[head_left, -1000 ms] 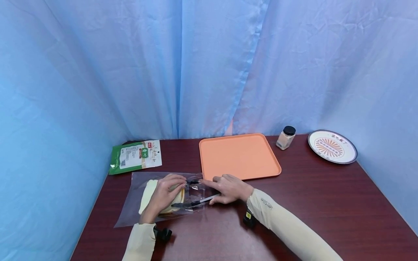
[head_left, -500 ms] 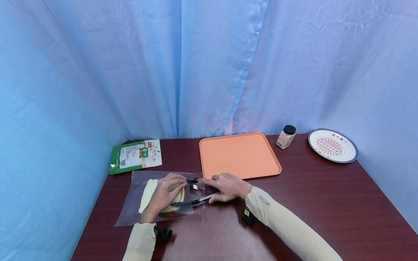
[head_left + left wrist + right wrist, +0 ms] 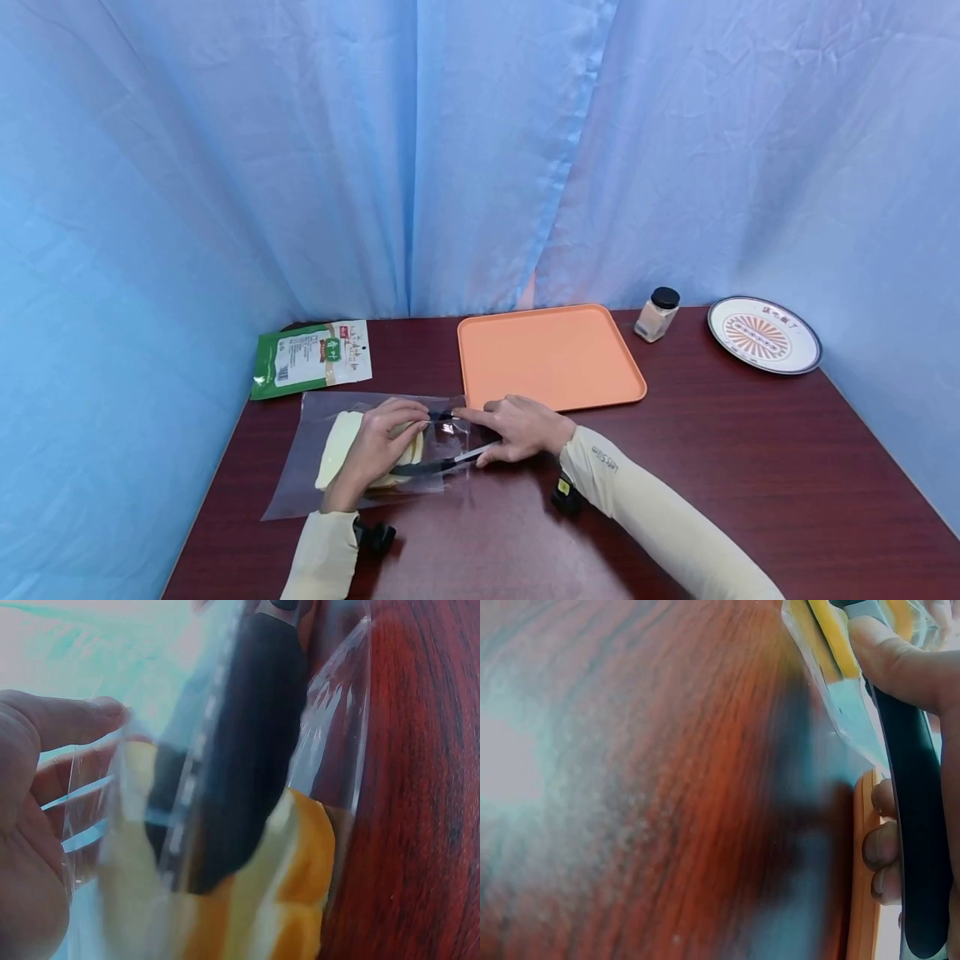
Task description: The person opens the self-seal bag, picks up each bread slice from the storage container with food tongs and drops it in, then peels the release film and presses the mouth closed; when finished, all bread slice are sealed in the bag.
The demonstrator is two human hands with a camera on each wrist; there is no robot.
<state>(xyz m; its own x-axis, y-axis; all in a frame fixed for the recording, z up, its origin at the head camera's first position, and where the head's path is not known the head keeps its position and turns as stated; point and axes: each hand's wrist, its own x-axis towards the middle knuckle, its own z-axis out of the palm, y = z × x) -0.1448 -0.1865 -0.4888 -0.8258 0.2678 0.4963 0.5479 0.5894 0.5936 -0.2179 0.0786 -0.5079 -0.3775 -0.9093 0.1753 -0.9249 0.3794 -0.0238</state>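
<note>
Sliced bread (image 3: 339, 450) lies inside a clear plastic bag (image 3: 288, 483) on the table, its mouth facing right. My left hand (image 3: 386, 437) lies over the bag and pinches the film at its upper edge between thumb and fingers. In my right hand (image 3: 525, 428) I grip a pair of tongs, thumb on one arm and index finger along the other. The spread black tips of the tongs (image 3: 420, 470) reach into the bag's mouth, at either side of the bread's end. In the left wrist view, a black tip (image 3: 255, 727) overlaps the yellow-crusted slices (image 3: 304, 847).
An orange tray (image 3: 551, 358) lies just behind my right hand. Back left is a green and white packet (image 3: 307, 362). A small black-lidded jar (image 3: 656, 317) stands back right, beside a patterned white plate (image 3: 763, 335). Blue curtains (image 3: 480, 150) close off the table's back and sides.
My right hand has shifted slightly left with the tongs, bringing them a little further over the bread. My left hand has stayed in place on the bag.
</note>
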